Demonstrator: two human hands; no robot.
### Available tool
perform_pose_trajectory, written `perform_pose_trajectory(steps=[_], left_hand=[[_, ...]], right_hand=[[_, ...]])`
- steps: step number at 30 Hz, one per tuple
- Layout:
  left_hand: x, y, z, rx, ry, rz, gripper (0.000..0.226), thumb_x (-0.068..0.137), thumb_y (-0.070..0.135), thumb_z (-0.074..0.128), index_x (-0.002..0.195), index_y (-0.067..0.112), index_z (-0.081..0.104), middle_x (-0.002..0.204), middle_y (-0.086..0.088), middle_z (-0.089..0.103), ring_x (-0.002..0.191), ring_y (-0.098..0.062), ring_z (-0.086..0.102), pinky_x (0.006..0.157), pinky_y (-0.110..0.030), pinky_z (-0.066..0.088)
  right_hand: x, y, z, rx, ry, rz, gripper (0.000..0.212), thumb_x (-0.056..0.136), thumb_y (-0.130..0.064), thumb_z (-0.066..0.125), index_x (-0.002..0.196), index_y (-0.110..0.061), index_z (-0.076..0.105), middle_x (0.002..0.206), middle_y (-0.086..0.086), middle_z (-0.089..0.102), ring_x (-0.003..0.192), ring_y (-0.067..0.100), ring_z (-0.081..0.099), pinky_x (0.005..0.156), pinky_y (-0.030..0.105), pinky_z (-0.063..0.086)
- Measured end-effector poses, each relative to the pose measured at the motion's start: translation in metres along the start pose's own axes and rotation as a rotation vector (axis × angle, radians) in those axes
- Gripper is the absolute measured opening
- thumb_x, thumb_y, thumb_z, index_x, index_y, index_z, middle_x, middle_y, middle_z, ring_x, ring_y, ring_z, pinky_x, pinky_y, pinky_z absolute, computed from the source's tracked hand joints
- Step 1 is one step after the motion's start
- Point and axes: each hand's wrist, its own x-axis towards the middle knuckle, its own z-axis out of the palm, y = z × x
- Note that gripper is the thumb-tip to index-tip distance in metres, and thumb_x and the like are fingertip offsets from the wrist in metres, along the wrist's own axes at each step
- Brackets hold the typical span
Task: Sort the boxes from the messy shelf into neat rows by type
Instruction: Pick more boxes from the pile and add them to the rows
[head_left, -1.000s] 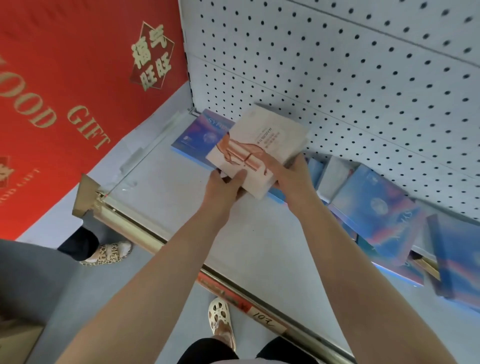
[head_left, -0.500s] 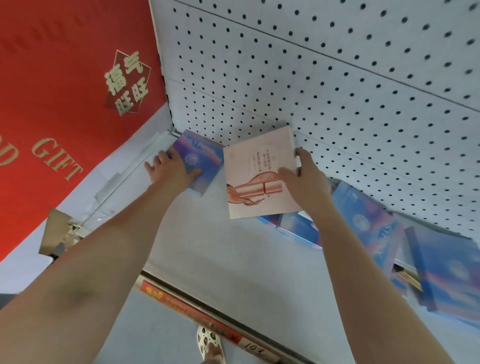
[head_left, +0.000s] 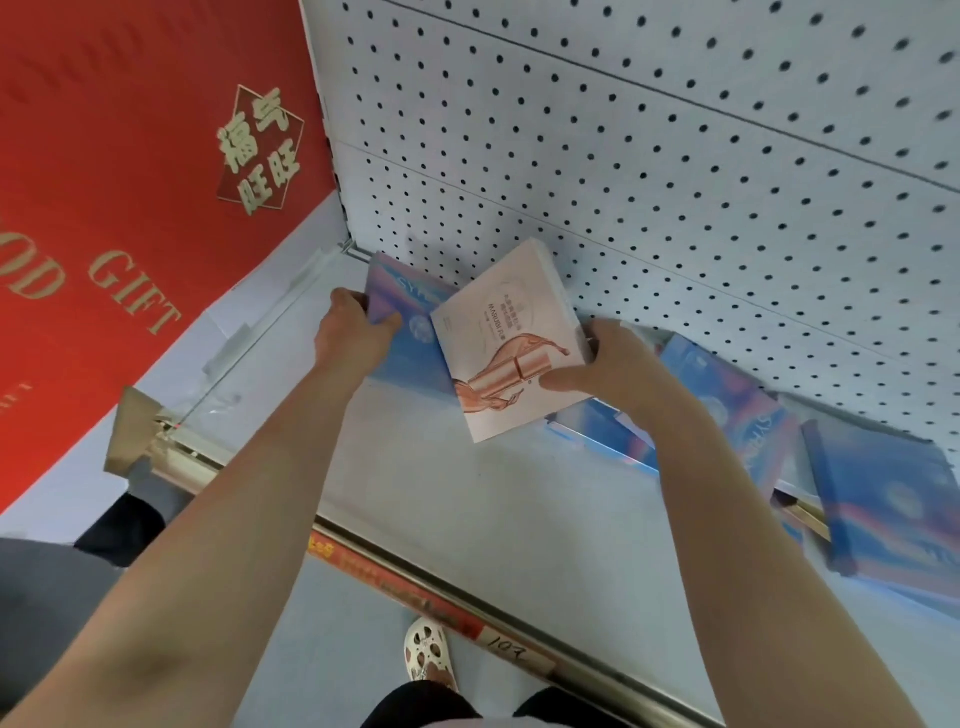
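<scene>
Against the pegboard back wall (head_left: 675, 171), the shelf (head_left: 467, 519) is seen with bare deck in front and boxes crowding the rear. A loose jumble of blue boxes (head_left: 727, 400) is leaned and overlapped along the right rear. In the left rear corner one blue box (head_left: 405, 332) is gripped by the left hand (head_left: 353, 343), fingers curled over its near-left edge. Overlapping it, the white box (head_left: 509, 338) is held tilted by the right hand (head_left: 608, 364), thumb on its face, fingers hidden behind. Judged: types being separated. The blue box is best squared into the corner first, flush to the wall; the white box is best kept lifted clear, then started as its own row, not laid across blue stock
</scene>
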Motion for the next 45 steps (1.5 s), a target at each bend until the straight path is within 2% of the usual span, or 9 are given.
perform_pose_trajectory(steps=[5,9,12,17,20,31,37,41,45], left_hand=[[-0.038,-0.001,-0.004,-0.208,-0.014,-0.013,0.037,0.086,0.026,0.068,0.107,0.016,0.039,0.092,0.001,0.054,0.091,-0.027,0.056,0.077,-0.037,0.046],[-0.073,-0.016,-0.005,-0.340,0.065,-0.002,0.036,0.086,0.019,0.065,0.115,0.013,0.046,0.100,-0.003,0.058,0.091,-0.027,0.057,0.083,-0.038,0.049],[-0.097,-0.029,-0.008,-0.408,0.128,0.030,0.028,0.089,0.018,0.060,0.114,0.009,0.052,0.098,-0.004,0.059,0.087,-0.025,0.055,0.078,-0.038,0.047],[-0.130,-0.042,-0.013,-0.566,0.159,0.109,0.018,0.094,0.036,0.052,0.093,0.018,0.053,0.081,0.004,0.055,0.074,-0.014,0.051,0.067,-0.031,0.043],[-0.144,-0.038,-0.006,-0.649,0.100,0.114,0.018,0.096,0.038,0.049,0.094,0.021,0.054,0.081,0.008,0.057,0.073,-0.008,0.054,0.065,-0.026,0.044],[-0.245,0.006,0.049,-0.675,-0.200,0.221,0.012,0.098,0.029,0.052,0.093,0.020,0.059,0.086,0.006,0.059,0.082,-0.015,0.051,0.073,-0.032,0.040],[-0.348,0.034,0.092,-0.737,-0.298,0.320,0.009,0.097,0.025,0.057,0.089,0.024,0.062,0.080,0.010,0.058,0.071,-0.005,0.053,0.065,-0.023,0.045],[-0.434,0.046,0.134,-0.734,-0.415,0.417,0.016,0.095,0.023,0.058,0.080,0.024,0.056,0.077,0.003,0.048,0.075,-0.014,0.039,0.068,-0.032,0.033],[-0.519,0.054,0.180,-0.688,-0.517,0.502,0.021,0.095,0.022,0.058,0.075,0.025,0.053,0.072,0.009,0.042,0.066,-0.005,0.035,0.060,-0.021,0.029]], right_hand=[[-0.027,0.008,0.008,0.028,-0.036,-0.018,0.059,0.067,-0.023,0.085,0.112,-0.021,0.047,0.101,-0.008,0.063,0.090,0.010,0.061,0.068,0.027,0.050],[-0.055,0.020,0.022,0.328,0.234,-0.002,0.045,0.068,-0.016,0.082,0.101,-0.027,0.053,0.089,-0.013,0.062,0.079,0.008,0.063,0.060,0.023,0.048],[-0.074,0.031,0.024,0.704,0.375,0.019,0.028,0.073,-0.013,0.080,0.095,-0.019,0.063,0.085,-0.003,0.070,0.079,0.021,0.069,0.069,0.033,0.059],[-0.107,0.058,0.017,1.098,0.490,0.042,0.031,0.089,-0.012,0.070,0.119,-0.005,0.063,0.098,0.008,0.073,0.082,0.020,0.071,0.066,0.028,0.058],[-0.129,0.079,0.013,1.118,0.605,0.043,0.034,0.091,-0.020,0.069,0.121,-0.007,0.062,0.090,0.003,0.071,0.073,0.016,0.068,0.056,0.023,0.054],[-0.253,0.176,-0.025,1.125,0.858,0.052,0.017,0.091,-0.023,0.068,0.106,-0.016,0.070,0.084,-0.002,0.072,0.076,0.018,0.065,0.066,0.031,0.051],[-0.356,0.253,-0.049,1.074,0.974,0.096,0.028,0.091,-0.021,0.068,0.113,-0.005,0.066,0.084,0.004,0.070,0.073,0.019,0.063,0.066,0.033,0.051],[-0.440,0.314,-0.067,1.028,1.046,0.134,0.030,0.090,-0.026,0.068,0.113,-0.009,0.066,0.085,0.003,0.072,0.072,0.017,0.066,0.061,0.029,0.051],[-0.521,0.372,-0.084,1.034,1.143,0.158,0.030,0.086,-0.028,0.070,0.111,-0.011,0.067,0.087,0.006,0.073,0.074,0.021,0.067,0.064,0.031,0.052]])
